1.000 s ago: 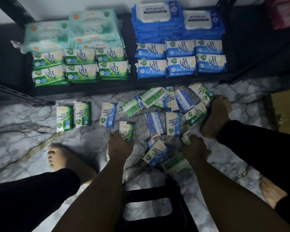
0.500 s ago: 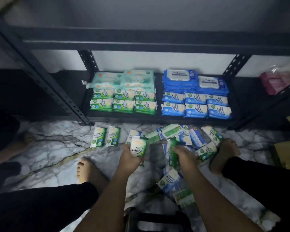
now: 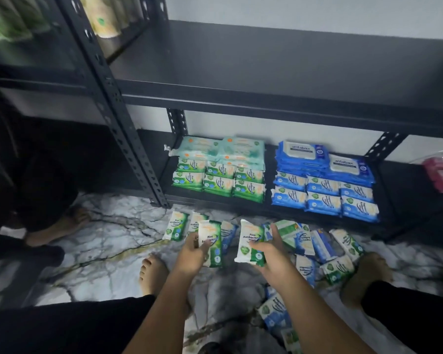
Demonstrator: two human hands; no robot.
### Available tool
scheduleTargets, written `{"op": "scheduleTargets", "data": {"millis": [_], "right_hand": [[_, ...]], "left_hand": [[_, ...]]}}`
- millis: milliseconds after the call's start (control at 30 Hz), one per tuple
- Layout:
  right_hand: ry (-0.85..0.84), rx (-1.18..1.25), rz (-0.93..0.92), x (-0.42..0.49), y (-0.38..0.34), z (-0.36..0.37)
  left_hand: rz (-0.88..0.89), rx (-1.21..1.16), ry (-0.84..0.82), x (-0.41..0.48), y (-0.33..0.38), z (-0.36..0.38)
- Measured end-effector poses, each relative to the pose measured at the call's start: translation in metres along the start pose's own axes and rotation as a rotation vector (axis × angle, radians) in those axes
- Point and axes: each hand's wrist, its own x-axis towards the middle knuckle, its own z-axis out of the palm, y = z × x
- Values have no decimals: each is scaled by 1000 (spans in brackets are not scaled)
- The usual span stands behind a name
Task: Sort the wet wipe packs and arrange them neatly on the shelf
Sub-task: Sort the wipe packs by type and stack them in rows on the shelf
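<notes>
A green Pine Antibacterial pack [image 3: 211,242] is being gripped upright in the left hand [image 3: 189,254], with fingers curled round its lower half, just as half a second ago. A second green pack [image 3: 251,242] is now being shown label-up in the right hand [image 3: 271,254], clasped between thumb and fingers, where before it was being held edge-on. Both packs are being held side by side, just apart, above the marble floor [image 3: 100,251] and in front of the bottom shelf [image 3: 266,208]. Green stacks [image 3: 219,180] and blue stacks [image 3: 325,192] are being kept in rows there. The loose pile [image 3: 325,251] is lying just beyond the right hand.
</notes>
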Motion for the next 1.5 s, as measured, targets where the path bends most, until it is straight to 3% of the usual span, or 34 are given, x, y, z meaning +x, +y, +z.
{"op": "scheduleTargets", "data": {"millis": [233, 400, 667, 1033, 1500], "right_hand": [[100, -339, -70, 31, 15, 28], [115, -493, -88, 50, 11, 54], [111, -585, -89, 120, 32, 98], [152, -556, -75, 212, 81, 153], [230, -941, -215, 232, 112, 178]], "left_hand": [[30, -10, 28, 17, 3, -36], [53, 200, 82, 46, 11, -73], [-35, 238, 145, 125, 10, -117], [-126, 247, 169, 219, -33, -108], [-121, 325, 159, 230, -54, -101]]}}
